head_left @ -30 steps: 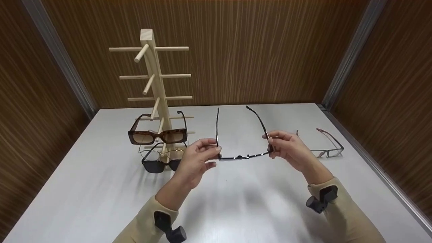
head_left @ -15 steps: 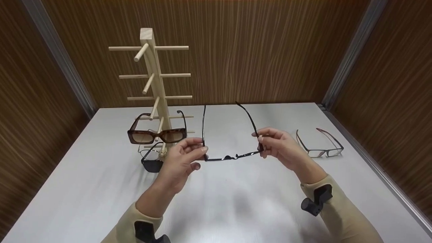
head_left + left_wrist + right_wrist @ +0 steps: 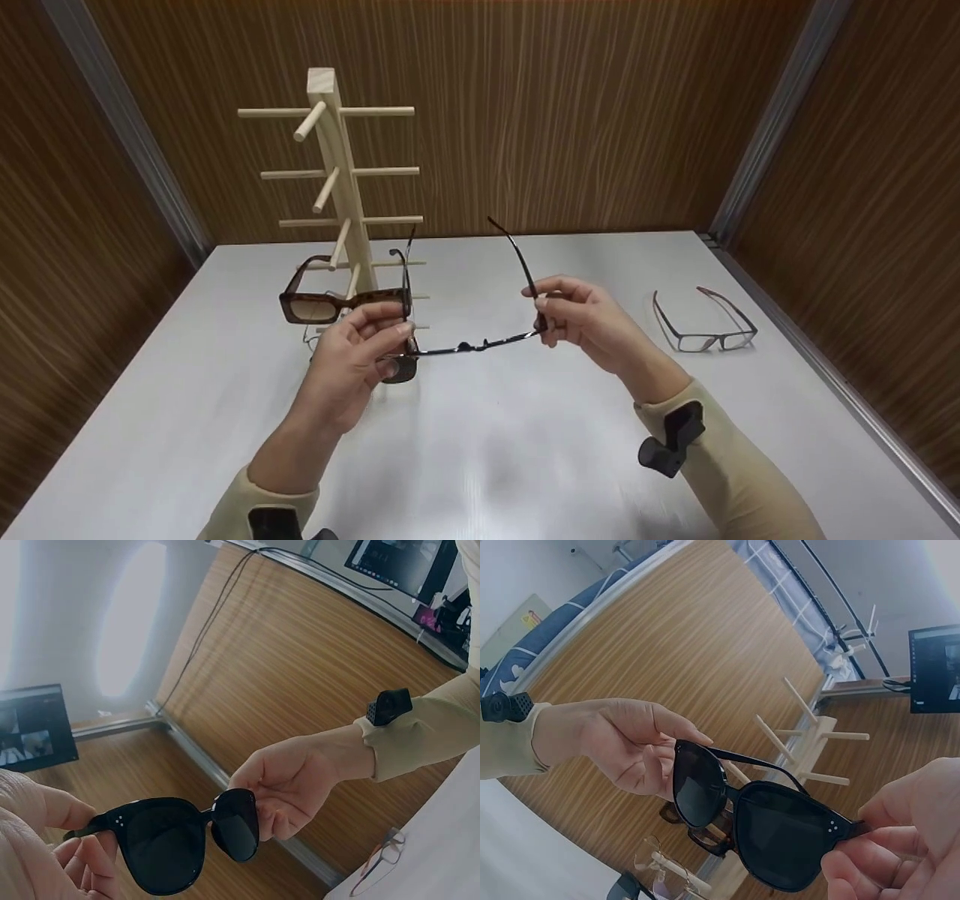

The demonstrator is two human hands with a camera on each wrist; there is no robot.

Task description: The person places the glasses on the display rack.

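Note:
A pair of black sunglasses (image 3: 465, 347) is held up above the table, temples spread and pointing away from me. My left hand (image 3: 346, 367) pinches one temple near its hinge; my right hand (image 3: 592, 326) pinches the other. Both dark lenses (image 3: 165, 846) show in the left wrist view, with three small studs at the frame corner. In the head view, the left hand overlaps the lower part of a wooden glasses rack (image 3: 341, 169). Brown tortoiseshell sunglasses (image 3: 311, 308) hang on that rack, partly hidden behind the hand. Below them, another dark-lensed pair (image 3: 400, 369) is mostly covered.
Thin-framed eyeglasses (image 3: 701, 343) with reddish temples lie open on the white table (image 3: 525, 435) to the right. Bare wooden pegs (image 3: 386, 172) stick out of the rack's upper part. Wood-grain panels (image 3: 562, 112) enclose the back and sides.
Both hands have moved left with the black sunglasses, bringing them in front of the rack's right side. The left hand now covers more of the hanging glasses.

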